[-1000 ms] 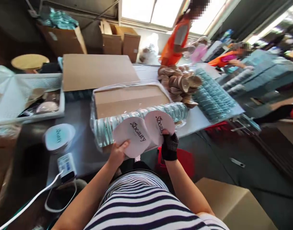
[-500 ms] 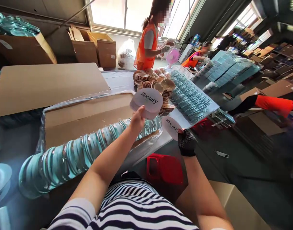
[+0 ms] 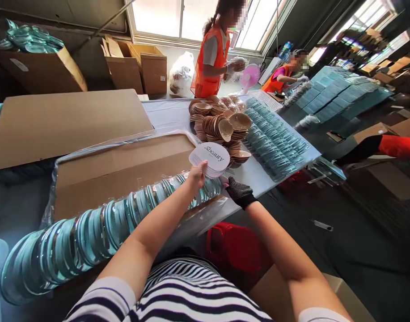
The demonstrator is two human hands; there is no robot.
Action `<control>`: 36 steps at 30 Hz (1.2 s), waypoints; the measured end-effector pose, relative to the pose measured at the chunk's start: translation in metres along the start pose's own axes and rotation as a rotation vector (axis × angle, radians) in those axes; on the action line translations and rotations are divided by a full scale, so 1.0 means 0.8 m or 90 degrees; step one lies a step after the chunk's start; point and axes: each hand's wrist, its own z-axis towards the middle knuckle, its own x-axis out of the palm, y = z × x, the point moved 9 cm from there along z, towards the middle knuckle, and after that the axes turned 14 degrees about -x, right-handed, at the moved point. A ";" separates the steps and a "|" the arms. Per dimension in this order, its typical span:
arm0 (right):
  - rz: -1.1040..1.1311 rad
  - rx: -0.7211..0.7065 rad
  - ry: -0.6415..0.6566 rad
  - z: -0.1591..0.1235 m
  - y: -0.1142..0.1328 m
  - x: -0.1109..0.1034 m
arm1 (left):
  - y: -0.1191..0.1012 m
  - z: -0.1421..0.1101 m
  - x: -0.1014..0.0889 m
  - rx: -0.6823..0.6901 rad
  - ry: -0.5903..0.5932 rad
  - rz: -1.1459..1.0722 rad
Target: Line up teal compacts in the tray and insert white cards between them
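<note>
My bare left hand (image 3: pixel 197 174) grips a small stack of white oval cards (image 3: pixel 209 157) printed with "beauty" in black script. Just right of the cards, my right hand (image 3: pixel 238 191), in a black mesh glove, reaches in at the near end of a long row of clear bluish plastic pieces (image 3: pixel 124 214). Its fingertips are pinched together; what lies between them is too small and partly hidden. The row runs along an open cardboard box (image 3: pixel 124 166) lined with clear film.
Brown shallow bowl-shaped pieces (image 3: pixel 221 127) are piled behind the cards. Rows of clear packs (image 3: pixel 275 138) cover the table's right side. A red stool (image 3: pixel 233 246) stands below the table edge. Two co-workers in orange vests (image 3: pixel 211 58) work beyond, near a pink fan (image 3: pixel 251 75).
My right hand has moved left and inward to the end of the plastic row; the single card it held no longer shows clearly. My left hand with the cards has lowered slightly.
</note>
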 end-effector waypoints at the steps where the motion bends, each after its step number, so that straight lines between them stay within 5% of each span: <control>1: 0.012 0.007 0.018 0.001 -0.002 0.002 | 0.000 0.001 0.000 -0.004 -0.005 0.004; 4: 0.089 0.026 0.016 -0.002 -0.006 0.005 | 0.001 0.003 -0.002 -0.013 -0.011 0.028; 7: 0.141 0.031 -0.069 0.000 -0.002 -0.002 | 0.001 0.003 -0.001 -0.015 -0.009 0.051; 14: 0.071 0.000 -0.110 0.000 0.000 -0.011 | 0.002 0.001 0.001 -0.038 -0.006 0.055; 20: 0.169 0.003 -0.083 0.023 -0.009 0.011 | 0.002 0.006 0.000 -0.048 -0.001 0.058; 27: 0.270 0.042 0.048 0.022 0.000 0.054 | 0.001 0.006 -0.001 -0.050 -0.013 0.049; 29: 0.378 0.035 0.057 0.018 0.006 0.064 | 0.002 0.003 0.000 -0.042 -0.010 0.048; 33: 0.832 0.069 0.098 0.014 0.028 0.092 | 0.005 -0.001 0.000 -0.036 -0.010 0.056; 36: 0.856 0.108 0.166 0.012 0.021 0.096 | 0.006 -0.002 0.001 -0.025 -0.002 0.052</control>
